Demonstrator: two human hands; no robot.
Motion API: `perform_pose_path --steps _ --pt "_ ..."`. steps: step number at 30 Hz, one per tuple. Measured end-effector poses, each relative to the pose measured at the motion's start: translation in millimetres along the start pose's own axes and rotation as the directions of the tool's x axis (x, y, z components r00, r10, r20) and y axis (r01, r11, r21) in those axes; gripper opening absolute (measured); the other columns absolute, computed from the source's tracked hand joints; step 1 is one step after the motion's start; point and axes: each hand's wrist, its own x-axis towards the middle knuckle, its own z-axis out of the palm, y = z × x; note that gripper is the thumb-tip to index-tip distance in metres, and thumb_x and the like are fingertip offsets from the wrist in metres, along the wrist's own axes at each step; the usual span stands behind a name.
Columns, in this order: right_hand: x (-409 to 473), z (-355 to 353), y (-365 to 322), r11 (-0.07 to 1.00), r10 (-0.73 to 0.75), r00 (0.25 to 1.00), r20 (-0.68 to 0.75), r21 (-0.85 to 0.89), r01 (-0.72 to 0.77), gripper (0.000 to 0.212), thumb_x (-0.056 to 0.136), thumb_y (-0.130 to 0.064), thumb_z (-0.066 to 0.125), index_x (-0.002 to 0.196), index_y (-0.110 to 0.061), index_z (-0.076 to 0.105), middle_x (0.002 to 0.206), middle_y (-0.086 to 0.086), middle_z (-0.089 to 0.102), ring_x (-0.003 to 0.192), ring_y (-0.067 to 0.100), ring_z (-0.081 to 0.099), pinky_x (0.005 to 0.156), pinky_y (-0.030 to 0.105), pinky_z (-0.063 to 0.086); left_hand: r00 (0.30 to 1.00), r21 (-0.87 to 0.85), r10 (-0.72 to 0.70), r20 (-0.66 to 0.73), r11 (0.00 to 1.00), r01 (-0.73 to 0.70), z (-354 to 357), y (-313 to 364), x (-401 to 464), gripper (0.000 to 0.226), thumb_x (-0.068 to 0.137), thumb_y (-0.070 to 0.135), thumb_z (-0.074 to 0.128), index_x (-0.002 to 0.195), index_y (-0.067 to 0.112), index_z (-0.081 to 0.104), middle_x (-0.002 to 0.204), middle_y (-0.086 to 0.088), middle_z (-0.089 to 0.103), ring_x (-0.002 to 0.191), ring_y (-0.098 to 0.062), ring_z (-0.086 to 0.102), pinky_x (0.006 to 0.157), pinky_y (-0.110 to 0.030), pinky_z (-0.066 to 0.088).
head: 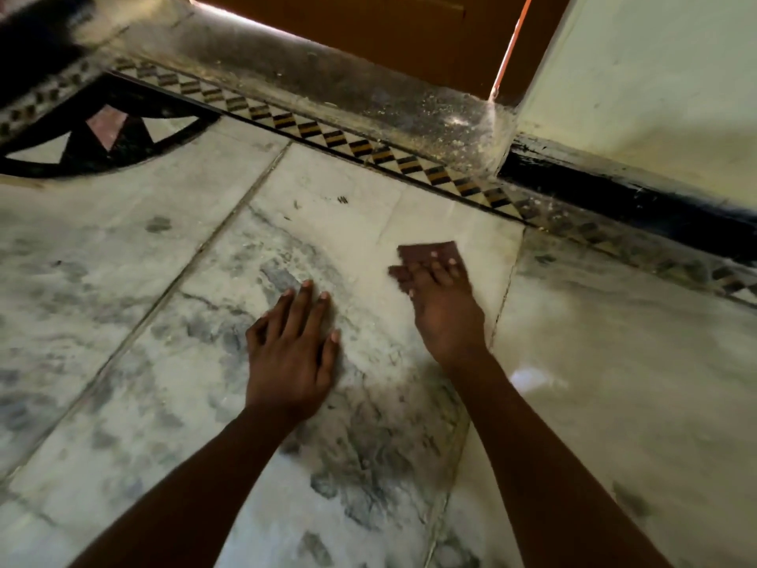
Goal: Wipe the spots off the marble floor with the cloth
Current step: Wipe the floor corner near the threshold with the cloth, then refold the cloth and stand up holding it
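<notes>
Right hand (444, 305) is pressing flat on the cloth (428, 251) by the patterned border (409, 161), left hand (293, 346) is lying spread on the marble floor (123, 330); I'm judging the cloth soft, light, best pinned flat.

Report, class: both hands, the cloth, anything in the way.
Left hand flat on marble floor. Right hand pressing brown cloth down. Grey marks near the arms. Nothing blocking.

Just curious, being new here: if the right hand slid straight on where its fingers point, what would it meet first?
Pale marble floor lies bare ahead of the right hand and its dark brown cloth; the first thing met would likely be the black-and-yellow diamond-patterned border strip.
</notes>
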Motion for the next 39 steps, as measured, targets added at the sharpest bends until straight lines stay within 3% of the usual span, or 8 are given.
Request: perform_pose_path --steps 5,10,14,16,21,25,32,39 --pt "-74.8 5.1 -18.8 0.911 -0.069 0.994 -0.084 0.4 0.097 0.041 0.102 -0.027 0.058 0.142 -0.022 0.066 0.143 0.002 0.068 0.133 0.023 0.064 0.109 0.035 0.053 0.998 -0.058 -0.002 0.056 0.998 0.005 -9.2 -2.1 -2.4 0.065 0.104 0.058 0.036 0.165 0.032 0.038 0.178 0.003 0.027 0.164 -0.022 0.027 0.121 -0.046 0.028" --pt "-88.9 -10.3 -49.8 0.495 0.11 0.988 0.109 0.856 -0.149 0.033 0.105 0.0 0.06 0.129 -0.02 0.071 0.104 -0.002 0.08 0.069 0.008 0.067 0.064 0.019 0.051 0.934 -0.385 -0.047 0.355 0.902 0.192 -34.0 -9.1 17.0 0.073 0.094 0.05 0.045 0.163 0.025 0.042 0.18 0.002 0.02 0.166 -0.021 0.018 0.132 -0.044 0.018" --pt "-96.1 -27.2 -78.6 0.123 0.192 0.956 0.222 0.961 -0.248 0.028 0.103 0.003 0.058 0.117 -0.015 0.073 0.122 0.01 0.078 0.116 0.031 0.071 0.102 0.04 0.053 0.947 -0.71 -0.068 0.315 0.646 0.282 -84.1 -6.6 18.6 0.033 0.104 0.002 0.06 0.133 0.013 0.07 0.149 -0.009 0.063 0.137 -0.019 0.059 0.104 -0.021 0.049" --pt "-102.9 -42.5 -98.7 0.03 0.146 0.959 0.245 0.967 -0.252 0.03 0.103 0.004 0.055 0.115 -0.016 0.074 0.12 0.009 0.078 0.114 0.028 0.073 0.102 0.037 0.055 0.955 -0.76 0.038 0.293 0.616 0.208 -118.6 -8.5 13.1 0.031 0.1 -0.009 0.062 0.122 0.008 0.075 0.129 -0.011 0.075 0.115 -0.013 0.07 0.09 -0.015 0.055" --pt "-125.6 -87.9 -140.2 -0.006 -0.039 0.973 0.229 0.973 -0.229 0.029 0.105 0.0 0.05 0.12 -0.011 0.073 0.116 0.01 0.08 0.104 0.021 0.078 0.09 0.029 0.063 0.962 -0.683 0.146 0.231 0.729 0.053 -201.2 -13.2 -5.7 0.033 0.092 0.007 0.081 0.12 0.023 0.073 0.109 -0.001 0.079 0.099 -0.023 0.078 0.09 -0.033 0.063" --pt "-143.3 -120.4 -166.6 0.029 -0.108 0.962 0.251 0.968 -0.249 0.027 0.106 -0.005 0.052 0.12 -0.012 0.074 0.117 0.012 0.08 0.103 0.022 0.079 0.087 0.031 0.064 0.985 -0.568 0.135 0.109 0.821 -0.05 -257.7 -20.1 -35.0 0.011 0.092 0.012 0.081 0.094 0.021 0.075 0.096 0.002 0.079 0.088 -0.008 0.071 0.071 -0.012 0.047" --pt "-168.9 -145.3 -170.8 0.023 -0.087 0.919 0.384 0.923 -0.384 0.032 0.11 -0.02 0.05 0.133 -0.008 0.069 0.124 0.018 0.076 0.105 0.028 0.077 0.092 0.043 0.061 0.98 -0.819 0.195 0.039 0.568 -0.08 -292.6 -15.3 -82.6 0.009 0.098 0.008 0.074 0.091 0.01 0.069 0.087 0.003 0.075 0.087 -0.011 0.073 0.081 -0.025 0.057" --pt "-192.8 -146.5 -154.9 0.259 -0.065 0.892 0.448 0.871 -0.418 0.05 0.105 -0.06 0.044 0.129 -0.028 0.074 0.125 0.002 0.079 0.121 0.025 0.073 0.109 0.06 0.052 0.972 -0.816 0.236 -0.017 0.558 -0.15 -285.9 -3.9 -111.1 0.006 0.1 0.008 0.072 0.095 0.01 0.07 0.096 -0.006 0.079 0.093 -0.015 0.076 0.089 -0.053 0.058"
